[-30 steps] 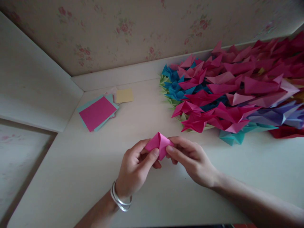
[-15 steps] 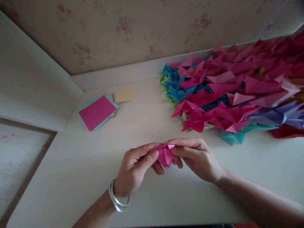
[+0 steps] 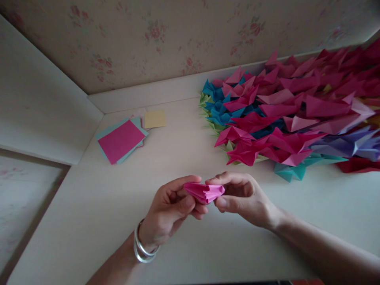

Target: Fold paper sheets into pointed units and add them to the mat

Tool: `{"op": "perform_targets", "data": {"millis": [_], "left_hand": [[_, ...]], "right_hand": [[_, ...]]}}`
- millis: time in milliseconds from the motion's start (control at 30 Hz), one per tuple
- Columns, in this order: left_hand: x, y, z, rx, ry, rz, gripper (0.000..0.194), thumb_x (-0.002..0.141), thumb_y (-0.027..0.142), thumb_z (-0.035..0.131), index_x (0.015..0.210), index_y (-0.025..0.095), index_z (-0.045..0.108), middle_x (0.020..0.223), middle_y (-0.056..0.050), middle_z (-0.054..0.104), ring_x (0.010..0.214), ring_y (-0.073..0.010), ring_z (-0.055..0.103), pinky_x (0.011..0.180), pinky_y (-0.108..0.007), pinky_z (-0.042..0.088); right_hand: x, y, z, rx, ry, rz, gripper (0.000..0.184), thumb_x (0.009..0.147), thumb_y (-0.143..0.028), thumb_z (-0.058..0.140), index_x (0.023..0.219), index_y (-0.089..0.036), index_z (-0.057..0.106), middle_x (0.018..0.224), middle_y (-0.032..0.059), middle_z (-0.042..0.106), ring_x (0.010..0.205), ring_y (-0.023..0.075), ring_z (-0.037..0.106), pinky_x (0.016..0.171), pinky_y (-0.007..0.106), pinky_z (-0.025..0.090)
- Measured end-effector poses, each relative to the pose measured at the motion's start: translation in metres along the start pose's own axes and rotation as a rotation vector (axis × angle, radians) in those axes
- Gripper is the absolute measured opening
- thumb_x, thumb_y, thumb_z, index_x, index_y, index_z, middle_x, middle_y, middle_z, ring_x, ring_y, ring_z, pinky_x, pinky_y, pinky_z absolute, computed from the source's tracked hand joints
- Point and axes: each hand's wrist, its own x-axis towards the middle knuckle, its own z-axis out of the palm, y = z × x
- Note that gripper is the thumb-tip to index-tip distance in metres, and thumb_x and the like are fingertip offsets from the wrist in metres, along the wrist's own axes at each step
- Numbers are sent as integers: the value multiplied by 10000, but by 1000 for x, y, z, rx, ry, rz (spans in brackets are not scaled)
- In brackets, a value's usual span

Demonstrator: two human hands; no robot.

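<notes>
left hand and right hand pinching opposite ends of pink folded paper above worktop. layers look loose: uneven squeeze could crumple them, slack pinch could let folds spring open.

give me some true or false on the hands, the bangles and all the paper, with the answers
1. The left hand holds a small folded pink paper. True.
2. Silver metal bangles circle the right wrist. False: they circle the left.
3. A flat yellow paper lies right of a flat magenta sheet. True.
4. Pale blue sheets cover the magenta sheet. False: it lies on top of them.
5. Multicoloured folded paper shapes are heaped on the right side. True.
</notes>
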Motion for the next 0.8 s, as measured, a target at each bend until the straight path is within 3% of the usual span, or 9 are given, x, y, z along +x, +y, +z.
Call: {"op": "perform_targets", "data": {"millis": [233, 500, 667, 800], "left_hand": [[0, 0, -1, 539, 177, 246, 131, 901, 207, 696, 986, 237, 790, 807, -9, 741, 619, -88, 658, 587, -183, 554], [-2, 2, 3, 1047, 236, 374, 130, 926, 192, 647, 978, 233, 759, 749, 6, 671, 634, -103, 624, 595, -198, 499], [-3, 0, 5, 1151, 272, 324, 185, 943, 261, 620, 1089, 211, 722, 752, -2, 688, 594, -107, 620, 568, -196, 492], [-3, -1, 6, 1139, 260, 215, 233, 958, 327, 586, 1090, 189, 720, 642, 14, 646, 507, -105, 575, 499, -194, 464]], "right_hand": [[0, -8, 5, -383, 84, -94, 93, 872, -207, 713, 883, -197, 804, 724, 24, 678, 606, 121, 562, 535, 240, 456], [0, -3, 2, -530, 133, -97, 184, 947, -282, 625, 861, -188, 757, 664, -4, 596, 593, 121, 535, 544, 251, 420], [-2, -3, 6, -750, 132, -163, 226, 989, -266, 548, 916, -175, 741, 651, -3, 621, 587, 122, 560, 560, 248, 432], [-3, 0, 7, -796, 142, -167, 242, 1002, -260, 513, 969, -167, 734, 690, 14, 650, 615, 132, 593, 581, 247, 463]]}}
